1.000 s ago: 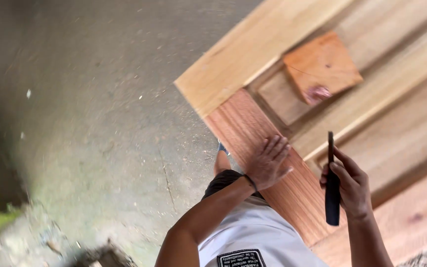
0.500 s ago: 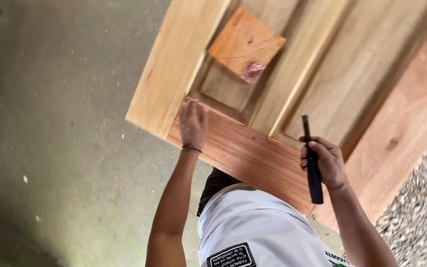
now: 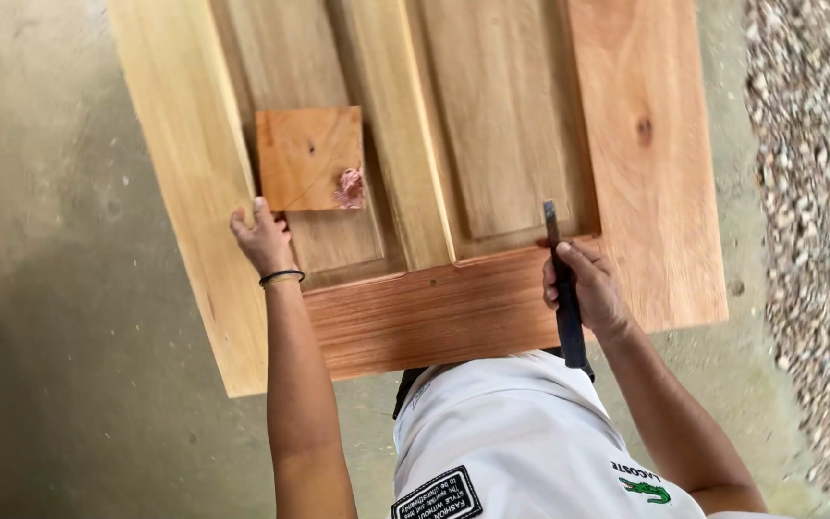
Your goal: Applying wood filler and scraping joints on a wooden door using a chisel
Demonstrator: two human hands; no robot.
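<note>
A panelled wooden door (image 3: 626,144) lies flat in front of me, pale wood with a reddish bottom rail (image 3: 434,312). My left hand (image 3: 263,238) rests on the door's left stile, fingers spread, just below a square reddish wood block (image 3: 305,154) that carries a small pink wad (image 3: 350,187). My right hand (image 3: 583,288) grips a dark chisel (image 3: 561,288), its blade tip touching the joint where the right panel meets the bottom rail.
Bare concrete floor (image 3: 60,317) lies to the left of the door. A strip of gravel (image 3: 814,240) runs along the right edge. My white shirt (image 3: 521,442) fills the lower middle of the view.
The view has swung so the door now lies squarer and nearer. My left hand slid from the reddish rail to the left stile by the block. The chisel stays in my right hand.
</note>
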